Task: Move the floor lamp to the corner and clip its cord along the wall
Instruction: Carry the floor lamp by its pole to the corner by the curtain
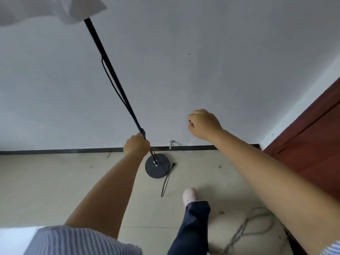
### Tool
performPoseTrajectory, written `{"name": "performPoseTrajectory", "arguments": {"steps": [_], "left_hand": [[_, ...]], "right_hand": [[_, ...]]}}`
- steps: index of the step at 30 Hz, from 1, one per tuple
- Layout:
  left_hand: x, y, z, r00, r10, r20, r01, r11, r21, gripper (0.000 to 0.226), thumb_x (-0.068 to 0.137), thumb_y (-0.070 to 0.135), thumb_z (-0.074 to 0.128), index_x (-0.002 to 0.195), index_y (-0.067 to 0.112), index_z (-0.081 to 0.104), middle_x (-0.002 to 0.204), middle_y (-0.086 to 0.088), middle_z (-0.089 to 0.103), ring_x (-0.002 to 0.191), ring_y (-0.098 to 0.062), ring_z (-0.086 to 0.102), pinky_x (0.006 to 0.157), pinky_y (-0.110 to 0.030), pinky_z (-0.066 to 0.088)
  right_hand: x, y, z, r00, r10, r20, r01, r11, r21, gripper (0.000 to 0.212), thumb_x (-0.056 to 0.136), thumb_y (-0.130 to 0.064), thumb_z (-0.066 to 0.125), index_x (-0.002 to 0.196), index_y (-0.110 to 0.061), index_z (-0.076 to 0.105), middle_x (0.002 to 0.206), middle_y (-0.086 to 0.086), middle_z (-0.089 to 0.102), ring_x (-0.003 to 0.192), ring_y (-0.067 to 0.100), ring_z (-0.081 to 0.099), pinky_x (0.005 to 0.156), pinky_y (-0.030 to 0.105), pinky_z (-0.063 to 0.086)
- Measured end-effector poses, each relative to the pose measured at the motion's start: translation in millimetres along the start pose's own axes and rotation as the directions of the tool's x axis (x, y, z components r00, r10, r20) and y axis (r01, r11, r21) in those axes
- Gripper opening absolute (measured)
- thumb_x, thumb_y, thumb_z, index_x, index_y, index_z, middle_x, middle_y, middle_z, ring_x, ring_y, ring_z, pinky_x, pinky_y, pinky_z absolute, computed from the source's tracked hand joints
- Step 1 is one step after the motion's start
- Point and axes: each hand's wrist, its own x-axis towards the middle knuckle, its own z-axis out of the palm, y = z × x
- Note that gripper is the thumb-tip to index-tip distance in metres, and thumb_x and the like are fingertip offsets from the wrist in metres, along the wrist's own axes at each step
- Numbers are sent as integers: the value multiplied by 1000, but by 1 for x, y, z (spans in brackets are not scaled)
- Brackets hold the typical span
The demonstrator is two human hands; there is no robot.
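The floor lamp has a thin black pole (114, 76), a white shade (47, 8) at the top left and a round black base (156, 166) on the floor near the wall. My left hand (137, 146) grips the pole low down, just above the base. A black cord (166, 181) runs along the pole and trails off the base onto the floor. My right hand (203, 124) is raised in front of the white wall, fingers curled in a loose fist, with nothing visible in it.
A dark baseboard (55, 150) runs along the foot of the wall, with a small metal fitting (171, 143) above it. A red-brown door (312, 144) stands at the right. My foot (190, 196) steps forward; a grey rope (244, 229) lies coiled on the floor.
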Motion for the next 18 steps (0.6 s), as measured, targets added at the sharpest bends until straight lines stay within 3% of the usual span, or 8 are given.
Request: {"name": "performPoseTrajectory", "arguments": {"steps": [6,11,16,18], "left_hand": [[96,14,-5,976,-216,2,212,959,-186,38,93,25,45,117,-4,41,115,-23,59,105,-37,55,74,-37,44],[157,9,-15,895,-446,-10,404,821,-403,44,93,28,46,120,-6,38,114,-26,59,105,-40,55,72,-37,40],[186,3,-13,863,-492,112,474,713,-517,28,92,9,37,94,-10,58,96,-27,67,89,-39,63,83,-45,51],[185,8,-9,871,-459,177,463,645,-607,27,92,6,38,80,-5,59,76,-20,71,74,-33,62,77,-38,54]], "right_hand": [[110,32,6,989,-81,126,73,995,66,27,86,-8,37,99,0,59,108,16,61,105,30,48,78,32,39],[182,51,14,958,-167,232,144,983,114,28,86,-7,36,98,0,60,108,15,61,104,29,49,83,37,44],[232,59,37,903,-232,360,168,965,201,30,87,-8,36,105,-3,60,113,15,61,105,29,53,89,38,46],[247,58,52,866,-253,431,159,957,243,30,88,-9,36,109,-4,58,117,15,61,106,29,53,89,37,44]]}}
